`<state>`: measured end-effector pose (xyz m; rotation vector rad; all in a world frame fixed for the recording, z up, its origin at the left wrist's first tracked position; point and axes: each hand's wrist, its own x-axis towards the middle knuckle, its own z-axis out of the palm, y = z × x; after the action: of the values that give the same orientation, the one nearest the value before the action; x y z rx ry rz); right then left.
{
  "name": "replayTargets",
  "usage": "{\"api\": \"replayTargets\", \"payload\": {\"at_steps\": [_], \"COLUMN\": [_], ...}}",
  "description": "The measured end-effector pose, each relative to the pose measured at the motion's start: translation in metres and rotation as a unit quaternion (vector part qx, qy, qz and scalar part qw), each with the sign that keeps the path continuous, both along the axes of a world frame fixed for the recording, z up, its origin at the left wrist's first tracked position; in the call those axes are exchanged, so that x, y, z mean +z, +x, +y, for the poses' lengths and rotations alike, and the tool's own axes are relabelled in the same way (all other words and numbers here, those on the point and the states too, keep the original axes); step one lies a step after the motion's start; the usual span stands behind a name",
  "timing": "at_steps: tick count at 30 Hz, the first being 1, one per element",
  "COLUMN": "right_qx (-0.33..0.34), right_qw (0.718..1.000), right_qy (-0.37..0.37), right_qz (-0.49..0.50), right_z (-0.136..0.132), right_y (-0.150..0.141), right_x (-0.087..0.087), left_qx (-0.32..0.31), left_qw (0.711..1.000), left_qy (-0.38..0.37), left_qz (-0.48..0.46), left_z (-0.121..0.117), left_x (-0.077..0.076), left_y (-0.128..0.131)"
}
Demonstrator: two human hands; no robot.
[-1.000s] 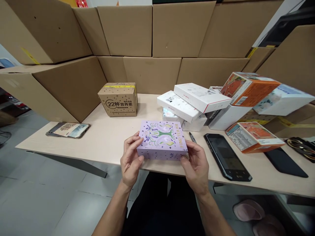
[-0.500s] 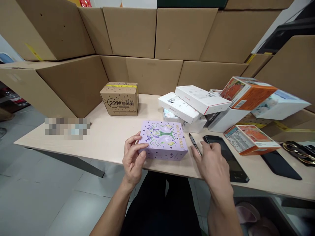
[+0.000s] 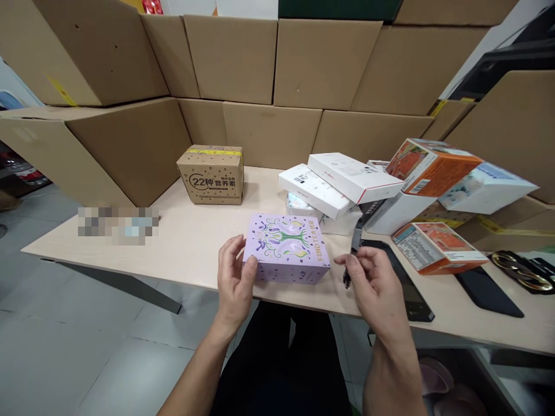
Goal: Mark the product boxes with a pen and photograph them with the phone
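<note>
A lilac patterned box (image 3: 286,247) rests near the front edge of a pale wooden table (image 3: 191,245). My left hand (image 3: 234,283) cups its left end, fingers curled against the side. My right hand (image 3: 376,289) is off the box, just to its right, pinching a dark pen (image 3: 354,249) that stands lifted and nearly upright above the table. A black phone (image 3: 405,286) lies flat under and beside that hand.
A small brown printed carton (image 3: 211,174) stands at the back left. White boxes (image 3: 342,182) are stacked behind the lilac box, orange and white cartons (image 3: 433,164) to the right. Large cardboard boxes (image 3: 269,69) wall the table. Scissors (image 3: 522,274) and a dark case lie far right.
My right hand let go of the lilac box, moved right to the pen on the table and picked it up. My left hand stayed on the box.
</note>
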<state>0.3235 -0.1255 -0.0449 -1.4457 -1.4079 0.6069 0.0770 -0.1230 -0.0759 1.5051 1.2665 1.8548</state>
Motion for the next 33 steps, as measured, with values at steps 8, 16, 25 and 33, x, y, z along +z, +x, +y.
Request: {"api": "replayTargets", "payload": {"at_steps": [8,16,25,33], "right_qx": [0.092,0.133,0.089,0.125], "right_qw": [0.976,0.969,0.980,0.944], "right_qy": [-0.038,-0.115,0.014,0.130], "right_qz": [0.191,0.174,0.179,0.275], "right_z": [-0.008,-0.012,-0.004,-0.006], "right_y": [-0.030,-0.033,-0.005,0.016], "right_x": [-0.003,-0.019,0.007,0.034], "left_qx": [-0.052,0.052,0.012,0.021], "left_qw": [0.993,0.940,0.907,0.906], "left_qy": [-0.008,0.204,0.230,0.257], "left_qz": [0.106,0.270,0.354,0.336], "left_z": [-0.015,-0.011,0.000,0.004], "left_x": [0.037,0.072,0.068,0.058], "left_y": [-0.006,0.008,0.034,0.047]}}
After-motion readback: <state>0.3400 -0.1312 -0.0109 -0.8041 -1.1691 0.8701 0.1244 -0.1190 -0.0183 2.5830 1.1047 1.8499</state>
